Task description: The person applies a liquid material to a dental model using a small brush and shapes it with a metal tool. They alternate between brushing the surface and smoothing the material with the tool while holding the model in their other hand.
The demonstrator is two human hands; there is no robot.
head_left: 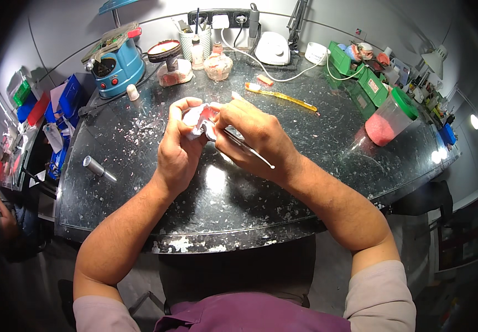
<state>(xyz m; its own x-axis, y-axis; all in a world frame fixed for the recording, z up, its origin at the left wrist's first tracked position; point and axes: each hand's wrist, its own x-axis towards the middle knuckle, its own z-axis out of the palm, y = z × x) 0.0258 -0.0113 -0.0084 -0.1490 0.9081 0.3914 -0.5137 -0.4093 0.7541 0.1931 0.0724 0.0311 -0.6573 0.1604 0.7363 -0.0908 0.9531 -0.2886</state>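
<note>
Head view: a small white and pink dental cast [201,117] is held above the middle of the dark speckled surface [305,166], between both hands. The left hand [177,149] is closed around the cast from the left and from below, so its grip is narrow and filled by the cast. The right hand [255,138] is closed on a thin metal tool [250,150], whose front end is laid against the cast while its back end, with a small ball tip, is pointed toward the person. The fingers of the two hands are touching each other at the cast. On the surface, well apart to the left of the hands, a short metal cylinder [98,168] is lying. Behind the hands a yellow toothbrush [283,97] is laid flat, and near it a small glass burner [218,65] is standing. At the far left a blue machine [116,63] is placed, and beside it a mesh cup [194,39] with tools is seen. To the right a clear jar with pink powder and a green lid [391,116] is standing near the edge, and green boxes [360,74] are stacked behind it. White crumbs are spread over the surface.
</note>
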